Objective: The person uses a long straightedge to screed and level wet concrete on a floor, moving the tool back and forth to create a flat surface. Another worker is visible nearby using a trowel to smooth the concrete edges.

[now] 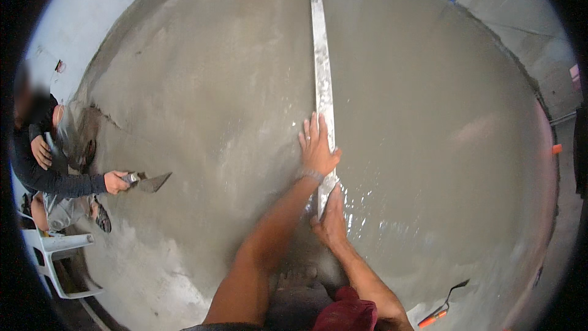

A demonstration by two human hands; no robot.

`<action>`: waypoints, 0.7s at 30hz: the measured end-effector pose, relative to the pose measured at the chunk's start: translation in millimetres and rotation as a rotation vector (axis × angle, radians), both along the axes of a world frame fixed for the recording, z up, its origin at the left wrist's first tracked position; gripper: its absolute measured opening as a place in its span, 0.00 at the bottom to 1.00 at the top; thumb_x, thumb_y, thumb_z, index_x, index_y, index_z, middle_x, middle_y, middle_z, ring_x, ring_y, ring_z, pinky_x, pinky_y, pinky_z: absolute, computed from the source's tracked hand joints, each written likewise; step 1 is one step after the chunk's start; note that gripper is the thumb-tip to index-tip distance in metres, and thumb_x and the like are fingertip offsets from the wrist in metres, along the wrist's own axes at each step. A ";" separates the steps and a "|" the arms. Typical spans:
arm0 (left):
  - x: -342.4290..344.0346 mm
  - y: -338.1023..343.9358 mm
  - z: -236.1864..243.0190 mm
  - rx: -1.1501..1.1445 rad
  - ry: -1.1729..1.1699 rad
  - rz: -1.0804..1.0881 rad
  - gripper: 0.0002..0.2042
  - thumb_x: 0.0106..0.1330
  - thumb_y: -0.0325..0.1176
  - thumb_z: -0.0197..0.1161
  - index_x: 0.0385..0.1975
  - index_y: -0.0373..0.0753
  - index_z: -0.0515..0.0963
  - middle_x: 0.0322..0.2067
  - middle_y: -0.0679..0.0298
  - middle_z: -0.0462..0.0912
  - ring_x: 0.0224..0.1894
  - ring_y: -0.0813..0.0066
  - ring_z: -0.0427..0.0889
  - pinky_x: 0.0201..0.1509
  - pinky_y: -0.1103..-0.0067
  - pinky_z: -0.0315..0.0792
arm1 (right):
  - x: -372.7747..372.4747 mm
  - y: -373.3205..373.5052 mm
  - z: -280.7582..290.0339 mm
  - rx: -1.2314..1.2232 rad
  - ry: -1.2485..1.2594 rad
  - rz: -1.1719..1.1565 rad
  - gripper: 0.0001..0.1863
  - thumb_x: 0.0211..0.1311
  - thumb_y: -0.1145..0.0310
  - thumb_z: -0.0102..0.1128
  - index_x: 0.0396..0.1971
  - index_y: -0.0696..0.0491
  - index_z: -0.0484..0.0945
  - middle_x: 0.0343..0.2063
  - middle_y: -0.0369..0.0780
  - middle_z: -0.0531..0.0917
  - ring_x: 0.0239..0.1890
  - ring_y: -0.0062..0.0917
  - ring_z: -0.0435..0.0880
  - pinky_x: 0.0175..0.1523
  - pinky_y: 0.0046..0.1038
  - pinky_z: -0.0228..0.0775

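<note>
A long, narrow metal straightedge [323, 61], smeared with mortar, lies over wet grey screed and runs away from me. My left hand [317, 150] straddles it partway along, fingers stretched over its top and left side, thumb at its right edge. Closer to me, my right hand [332, 217] grips the near end, with the thumb on the left and the fingers along the right side. Shiny wet patches show on the screed [422, 122] beside my right hand.
At the left a crouching person's hand [116, 182] holds a pointed trowel [154, 182] over the screed. A white plastic stool [64, 244] stands near that person. An orange-handled trowel [433, 319] lies at the lower right. Walls [98, 6] border the floor.
</note>
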State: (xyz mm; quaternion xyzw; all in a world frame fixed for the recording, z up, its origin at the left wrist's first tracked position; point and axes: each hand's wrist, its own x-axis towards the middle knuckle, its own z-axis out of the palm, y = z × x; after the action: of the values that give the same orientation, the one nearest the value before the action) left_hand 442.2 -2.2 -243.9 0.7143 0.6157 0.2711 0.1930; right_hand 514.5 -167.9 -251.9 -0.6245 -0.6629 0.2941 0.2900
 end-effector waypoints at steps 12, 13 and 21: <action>-4.9 -2.5 -11.0 0.104 0.076 0.047 0.50 0.54 0.55 0.67 0.71 0.37 0.46 0.71 0.48 0.44 0.72 0.39 0.41 0.69 0.45 0.40 | 8.4 -2.6 -7.8 -0.001 0.099 -0.009 0.54 0.42 0.81 0.61 0.69 0.64 0.36 0.66 0.58 0.51 0.70 0.53 0.50 0.73 0.40 0.46; -17.0 -1.9 -6.5 0.141 0.093 0.040 0.50 0.57 0.64 0.59 0.70 0.36 0.47 0.71 0.47 0.45 0.72 0.41 0.41 0.70 0.46 0.40 | 8.2 -4.8 -13.9 0.009 0.074 -0.006 0.54 0.42 0.81 0.61 0.69 0.64 0.36 0.67 0.59 0.51 0.70 0.53 0.50 0.73 0.40 0.46; -142.4 -64.2 120.4 0.074 0.359 0.154 0.41 0.63 0.60 0.56 0.68 0.35 0.55 0.67 0.48 0.58 0.71 0.48 0.51 0.72 0.54 0.46 | 9.7 -4.7 -20.0 0.134 0.044 -0.027 0.56 0.41 0.80 0.63 0.69 0.64 0.35 0.67 0.60 0.48 0.69 0.53 0.51 0.73 0.40 0.47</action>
State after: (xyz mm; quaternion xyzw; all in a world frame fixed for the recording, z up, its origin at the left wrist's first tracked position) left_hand 299.7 -66.4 -123.5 0.7086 0.6826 0.1757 0.0325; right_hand 524.1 -172.6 -271.9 -0.6058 -0.6662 0.2589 0.3496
